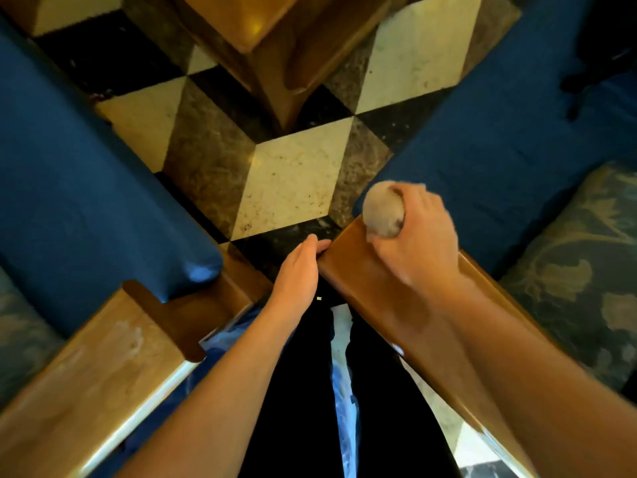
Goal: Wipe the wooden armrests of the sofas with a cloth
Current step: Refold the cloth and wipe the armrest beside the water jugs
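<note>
Cloth (383, 212), balled in the right hand (418, 243), sits at the far tip of the right armrest (372, 291), whose length runs back toward the person. Left hand (299, 270), fingers straight, steadies that tip's left edge.

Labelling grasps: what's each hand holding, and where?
Right hand grips balled beige cloth around its bulk. Left hand holds nothing; straight fingers touch brown wooden armrest.

Checkered floor (293, 181) carries two blue sofas: one (69, 188) left of the wooden table (262, 39), other (510, 139) right of it.
</note>
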Available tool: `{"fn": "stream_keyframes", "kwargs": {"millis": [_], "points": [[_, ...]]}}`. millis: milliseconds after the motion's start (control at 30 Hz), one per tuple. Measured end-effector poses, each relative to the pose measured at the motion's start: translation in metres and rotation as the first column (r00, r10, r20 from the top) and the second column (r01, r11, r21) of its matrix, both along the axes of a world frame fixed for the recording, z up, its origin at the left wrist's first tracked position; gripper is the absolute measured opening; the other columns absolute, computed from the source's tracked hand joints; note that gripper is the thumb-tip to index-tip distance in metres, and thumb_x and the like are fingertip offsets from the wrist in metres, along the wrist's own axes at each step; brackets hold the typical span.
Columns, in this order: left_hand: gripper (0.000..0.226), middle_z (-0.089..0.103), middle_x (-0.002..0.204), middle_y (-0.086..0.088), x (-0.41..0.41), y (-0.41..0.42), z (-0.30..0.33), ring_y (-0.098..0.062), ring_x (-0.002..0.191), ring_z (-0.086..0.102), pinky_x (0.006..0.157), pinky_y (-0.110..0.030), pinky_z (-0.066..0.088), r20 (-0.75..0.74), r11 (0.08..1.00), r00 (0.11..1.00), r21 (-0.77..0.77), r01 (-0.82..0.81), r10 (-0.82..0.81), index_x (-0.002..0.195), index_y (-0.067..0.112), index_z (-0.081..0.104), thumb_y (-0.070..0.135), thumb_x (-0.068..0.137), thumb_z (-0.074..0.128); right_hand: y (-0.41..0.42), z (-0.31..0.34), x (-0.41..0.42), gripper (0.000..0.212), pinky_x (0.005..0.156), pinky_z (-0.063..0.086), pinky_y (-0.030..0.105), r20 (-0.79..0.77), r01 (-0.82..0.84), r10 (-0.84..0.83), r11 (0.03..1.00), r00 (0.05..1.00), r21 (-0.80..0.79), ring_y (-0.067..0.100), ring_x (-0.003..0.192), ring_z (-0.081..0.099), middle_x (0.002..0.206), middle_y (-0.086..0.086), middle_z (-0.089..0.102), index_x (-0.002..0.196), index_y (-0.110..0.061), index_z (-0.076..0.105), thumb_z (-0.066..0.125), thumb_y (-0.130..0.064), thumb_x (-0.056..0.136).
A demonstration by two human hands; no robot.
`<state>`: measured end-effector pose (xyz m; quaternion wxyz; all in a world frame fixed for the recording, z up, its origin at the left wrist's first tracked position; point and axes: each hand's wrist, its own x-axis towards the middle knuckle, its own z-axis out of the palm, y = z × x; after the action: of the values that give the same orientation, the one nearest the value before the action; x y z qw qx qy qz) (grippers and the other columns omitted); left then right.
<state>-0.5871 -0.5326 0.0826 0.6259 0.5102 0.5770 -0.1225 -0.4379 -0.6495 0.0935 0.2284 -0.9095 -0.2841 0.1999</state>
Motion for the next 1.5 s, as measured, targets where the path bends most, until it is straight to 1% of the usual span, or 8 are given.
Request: {"fn": "stream_keyframes", "kwargs": {"millis": [233,533,633,700,867,1000,1167,1500], "points": [[0.053,0.067,0.128,0.007,-0.008,-0.016,0.006,-0.007,0.118,0.059,0.111,-0.034,0.037,0.146,0.937,0.927,-0.108,-0.332,0.345,0.132,0.026,0.064,0.053,0.109,0.025,0.109,0.015,0.06,0.052,0.062,0.044,0.032,-0.366,-0.537,0.395,0.673,0.842,-0.509,0.023,0.078,0.059,0.085,-0.003,0.061,0.09,-0.025,0.062,0.075,-0.052,0.047],[0.062,0.058,0.148,-0.008,-0.051,-0.005,0.013,-0.025,0.142,0.048,0.124,-0.056,0.02,0.132,0.691,0.683,-0.256,-0.676,0.718,0.153,0.03,0.045,0.063,0.104,0.026,0.146,-0.014,-0.062,0.039,0.069,0.043,0.035,-0.514,-0.799,0.618,0.389,0.596,-0.459,0.022,0.075,0.056,0.082,0.004,0.059,0.072,-0.02,0.058,0.048,-0.057,0.08],[0.057,0.061,0.146,0.001,-0.065,-0.008,0.02,-0.019,0.142,0.047,0.125,-0.054,0.017,0.239,0.689,0.648,-0.184,-0.701,0.723,0.148,0.033,0.049,0.062,0.105,0.025,0.135,-0.007,-0.059,0.038,0.071,0.054,0.037,-0.706,-0.631,0.298,0.729,0.642,-0.267,0.031,0.084,0.069,0.088,0.01,0.072,0.08,-0.016,0.071,0.071,-0.051,0.066],[0.049,0.066,0.135,0.018,-0.068,-0.011,0.03,-0.001,0.138,0.047,0.124,-0.038,0.018,0.323,0.738,0.692,-0.031,-0.674,0.646,0.134,0.05,0.056,0.068,0.101,0.025,0.124,-0.008,-0.058,0.031,0.082,0.061,0.043,-0.94,-0.219,-0.042,0.968,0.339,-0.122,0.038,0.092,0.072,0.099,0.021,0.075,0.091,-0.002,0.072,0.074,-0.028,0.073],[0.04,0.076,0.113,0.017,-0.097,-0.044,0.047,0.0,0.142,0.038,0.118,-0.026,0.014,0.276,0.879,0.863,0.108,-0.465,0.422,0.118,0.074,0.05,0.084,0.089,0.023,0.126,0.007,-0.044,0.04,0.105,0.051,0.044,-0.987,0.539,-0.008,0.837,-0.159,-0.093,0.032,0.105,0.068,0.113,0.014,0.071,0.12,-0.005,0.07,0.048,-0.025,0.094],[0.05,0.071,0.124,-0.005,-0.139,-0.049,0.055,-0.02,0.116,0.065,0.098,-0.04,0.05,0.105,0.591,0.582,-0.145,-0.793,0.807,0.135,0.022,0.06,0.055,0.1,0.046,0.141,0.041,-0.042,0.049,0.113,0.046,0.043,-0.996,0.525,0.072,0.851,-0.05,0.035,0.028,0.124,0.063,0.135,0.009,0.068,0.142,-0.017,0.062,0.047,-0.041,0.102],[0.097,0.067,0.133,-0.015,-0.18,-0.019,0.087,-0.034,0.12,0.067,0.095,-0.056,0.057,0.164,0.239,0.182,-0.47,-0.849,0.97,0.136,0.015,0.054,0.077,0.063,0.073,0.157,0.091,-0.141,0.034,0.081,0.062,0.031,-0.989,0.144,0.116,0.984,-0.087,0.103,0.02,0.086,0.075,0.092,0.007,0.078,0.09,-0.015,0.083,0.055,-0.033,0.091],[0.071,0.075,0.121,-0.015,-0.291,-0.005,0.147,-0.027,0.106,0.072,0.094,-0.041,0.06,0.27,0.171,0.062,-0.402,-0.9,0.961,0.13,0.005,0.064,0.037,0.07,0.085,0.186,0.143,-0.275,0.066,0.069,0.061,0.032,-0.905,-0.63,0.349,0.766,0.243,0.126,0.026,0.093,0.078,0.109,0.011,0.079,0.126,-0.014,0.063,0.081,-0.035,0.066]]}}
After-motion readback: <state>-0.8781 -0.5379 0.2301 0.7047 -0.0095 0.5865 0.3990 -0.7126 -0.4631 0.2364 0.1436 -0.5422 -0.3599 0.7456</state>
